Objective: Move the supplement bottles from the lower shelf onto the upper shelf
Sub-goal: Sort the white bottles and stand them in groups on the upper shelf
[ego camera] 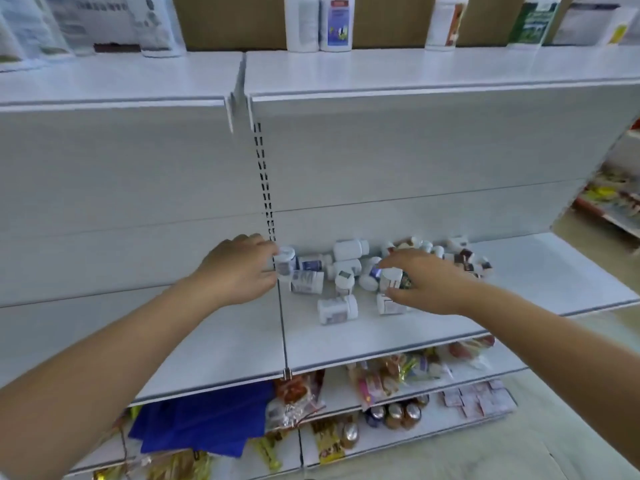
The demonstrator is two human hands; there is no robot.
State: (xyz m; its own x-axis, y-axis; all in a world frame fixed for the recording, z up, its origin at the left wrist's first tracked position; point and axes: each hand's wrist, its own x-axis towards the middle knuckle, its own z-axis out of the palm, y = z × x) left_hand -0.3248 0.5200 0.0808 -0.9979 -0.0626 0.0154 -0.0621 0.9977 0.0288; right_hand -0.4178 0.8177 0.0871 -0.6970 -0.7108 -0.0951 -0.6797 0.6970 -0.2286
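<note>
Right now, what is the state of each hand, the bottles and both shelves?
Left hand: fingers closed on an upright white bottle.
Right hand: fingers closing around a bottle with a dark label, grip unclear.
Bottle pile: mostly lying on their sides.
Lower shelf: holds the pile.
Upper shelf: front area bare.

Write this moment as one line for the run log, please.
stage: picking | left hand: on upright bottle | right hand: on bottle in pile | lower shelf: bottles lying | upper shelf: front bare
</note>
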